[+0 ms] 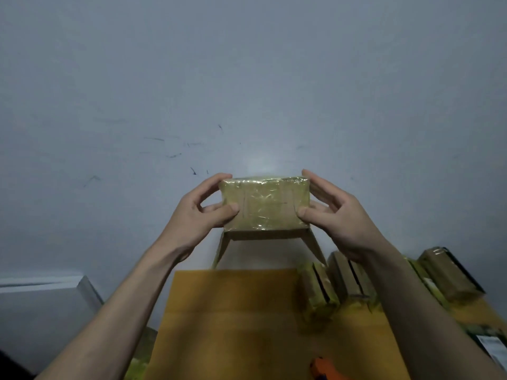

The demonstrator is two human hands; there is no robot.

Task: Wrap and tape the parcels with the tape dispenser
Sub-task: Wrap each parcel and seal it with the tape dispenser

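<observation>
**Holding a taped box up before the wall**

Raised at centre frame: a small cardboard box (264, 205), its facing side covered in glossy clear tape, two flaps hanging loose beneath. Left hand (201, 215) grips its 9 o'clock end, thumb on the front, fingers curled behind. Right hand (336, 215) grips the 3 o'clock end likewise. Below, a flat cardboard sheet (247, 319). At 4 o'clock, several wrapped parcels (450, 272) lie side by side. At 6 o'clock, an orange tool (325, 368), mostly cut off; cannot tell what it is.

orange tool (326, 370): cut off at bottom edge | stacked parcels (354, 278): blurred
</observation>
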